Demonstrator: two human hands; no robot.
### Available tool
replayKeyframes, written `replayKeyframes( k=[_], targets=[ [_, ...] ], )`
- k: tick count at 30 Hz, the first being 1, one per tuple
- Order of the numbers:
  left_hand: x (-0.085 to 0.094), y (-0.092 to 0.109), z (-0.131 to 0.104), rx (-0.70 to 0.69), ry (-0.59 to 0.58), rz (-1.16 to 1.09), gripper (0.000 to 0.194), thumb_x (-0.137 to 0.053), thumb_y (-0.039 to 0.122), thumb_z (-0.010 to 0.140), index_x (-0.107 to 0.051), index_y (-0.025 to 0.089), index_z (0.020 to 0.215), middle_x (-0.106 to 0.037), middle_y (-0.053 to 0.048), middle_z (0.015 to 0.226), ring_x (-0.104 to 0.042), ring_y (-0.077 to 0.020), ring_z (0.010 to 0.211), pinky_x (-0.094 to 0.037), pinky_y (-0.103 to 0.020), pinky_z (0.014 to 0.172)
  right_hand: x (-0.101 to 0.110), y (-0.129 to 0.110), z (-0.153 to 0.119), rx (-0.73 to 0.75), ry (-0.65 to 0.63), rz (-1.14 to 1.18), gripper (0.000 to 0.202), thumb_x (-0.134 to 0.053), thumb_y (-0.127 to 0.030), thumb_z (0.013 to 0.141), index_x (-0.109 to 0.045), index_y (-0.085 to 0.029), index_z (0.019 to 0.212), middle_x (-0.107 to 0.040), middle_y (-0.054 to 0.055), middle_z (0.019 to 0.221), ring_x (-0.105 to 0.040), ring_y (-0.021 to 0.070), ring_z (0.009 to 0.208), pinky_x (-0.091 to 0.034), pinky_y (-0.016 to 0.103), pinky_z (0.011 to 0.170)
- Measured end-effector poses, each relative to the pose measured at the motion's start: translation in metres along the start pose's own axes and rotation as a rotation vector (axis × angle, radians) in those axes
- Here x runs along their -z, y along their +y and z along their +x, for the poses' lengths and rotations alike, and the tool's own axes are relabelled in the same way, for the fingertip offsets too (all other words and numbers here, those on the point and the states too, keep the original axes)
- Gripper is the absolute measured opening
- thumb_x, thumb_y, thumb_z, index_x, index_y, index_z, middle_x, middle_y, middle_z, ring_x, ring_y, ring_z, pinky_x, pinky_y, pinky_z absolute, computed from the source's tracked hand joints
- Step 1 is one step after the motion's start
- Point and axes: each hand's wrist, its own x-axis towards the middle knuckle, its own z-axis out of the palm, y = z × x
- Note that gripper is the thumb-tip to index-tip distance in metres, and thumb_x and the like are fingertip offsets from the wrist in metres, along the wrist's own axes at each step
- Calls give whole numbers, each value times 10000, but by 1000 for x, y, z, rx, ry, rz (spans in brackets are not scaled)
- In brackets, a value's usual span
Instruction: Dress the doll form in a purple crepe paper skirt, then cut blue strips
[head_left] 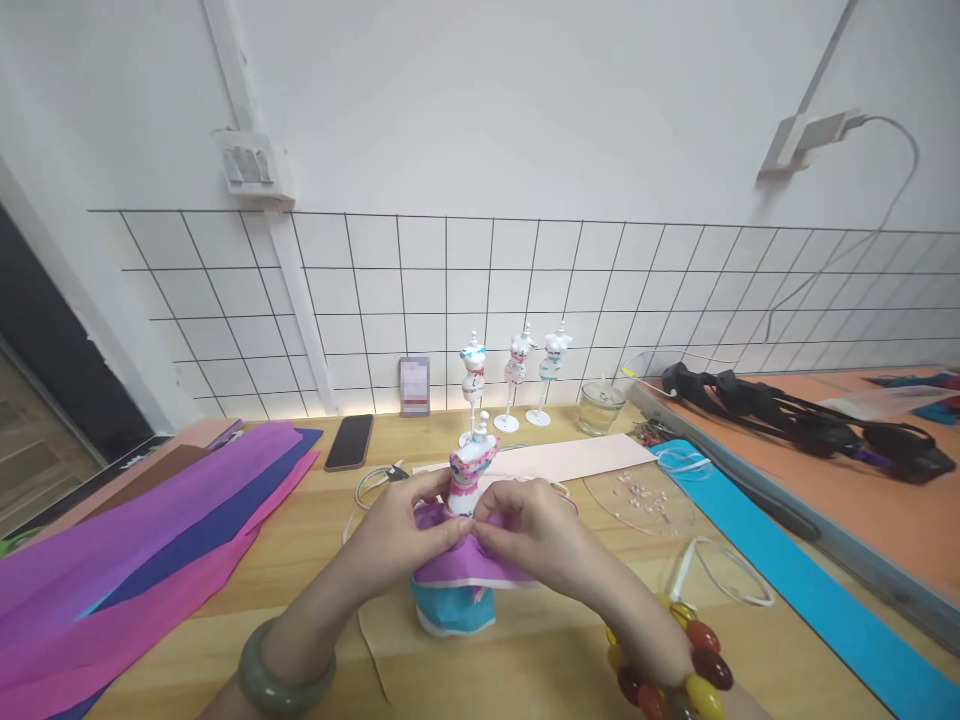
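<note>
In front of me on the wooden table stands a small white dress-form mannequin [466,480] with pink trim round its chest. A purple skirt [472,562] with a white hem spreads from its waist, over a turquoise underskirt [454,608]. My left hand [412,520] wraps the mannequin's left side, its thumb pressing the purple fabric at the waist front. From the other side, my right hand [525,525] pinches the same fabric, with its fingertips close to my left thumb. What lies under the fingertips is hidden.
Three more mannequins [516,370] stand at the back by a glass of water [601,407]. Purple, blue and pink fabrics [172,540] lie left, near a dark phone [350,442]. Right are small beads [643,497], white cord [727,570], a blue strip [795,570] and black straps [810,420].
</note>
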Motion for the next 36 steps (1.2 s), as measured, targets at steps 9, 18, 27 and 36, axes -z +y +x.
replayKeyframes(
  k=[9, 18, 27, 36],
  targets=[
    [-1, 2, 0, 49, 61, 34, 369, -590, 167, 734, -618, 200, 1100, -680, -27, 1011, -608, -209, 984, -487, -298, 841, 0, -1, 0, -5, 26, -63, 89, -622, -258, 773, -604, -192, 715, -621, -33, 646, -533, 106, 591, -361, 204, 518],
    [4, -7, 6, 67, 162, -178, 369, -614, 263, 767, -588, 151, 1118, -660, -107, 1108, -624, -248, 984, -503, -319, 784, 6, -15, -6, 374, 194, -243, 284, -602, -346, 821, -544, -235, 1076, -516, 91, 1158, -483, 228, 1068, -446, 381, 859],
    [5, -11, 8, 110, 166, -370, 316, -648, 252, 748, -612, 121, 1033, -694, -107, 1023, -639, -244, 960, -496, -318, 793, -7, -22, -8, 529, 118, -415, 344, -548, -236, 850, -508, -201, 1191, -546, 106, 1081, -494, 233, 953, -432, 375, 766],
    [9, -17, 11, 145, 242, -388, 325, -699, 259, 701, -635, 121, 988, -700, -103, 1017, -638, -239, 966, -490, -328, 830, -16, -16, -6, 708, 234, -549, 198, -420, -106, 898, -599, -169, 842, -586, 49, 735, -446, 160, 667, -334, 295, 580]
  ],
)
